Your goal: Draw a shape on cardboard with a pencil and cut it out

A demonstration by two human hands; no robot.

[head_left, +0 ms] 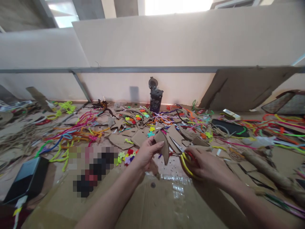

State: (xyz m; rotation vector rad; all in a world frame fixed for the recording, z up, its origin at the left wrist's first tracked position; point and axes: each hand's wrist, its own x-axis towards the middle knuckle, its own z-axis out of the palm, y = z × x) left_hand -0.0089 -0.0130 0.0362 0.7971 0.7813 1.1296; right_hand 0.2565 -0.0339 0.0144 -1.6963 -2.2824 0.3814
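Note:
Between the thumb and fingers of my left hand [148,153] is a curved, crescent-like piece of cardboard [164,149], its pointed end hanging down. To its right, my right hand [205,163] is wrapped round the handles of yellow-handled scissors [184,159]. The metal blades point up and left, close to the cardboard piece, with a small gap between them. Under both forearms lies a large brown cardboard sheet [157,203] with shiny tape along its far edge.
Coloured pipe cleaners [88,122] and cardboard scraps [119,140] cover the table. A dark bottle [156,100] with its lid up stands at the back. At left is a black box-shaped device [27,178] with a cable; a cardboard tube [269,171] lies at right.

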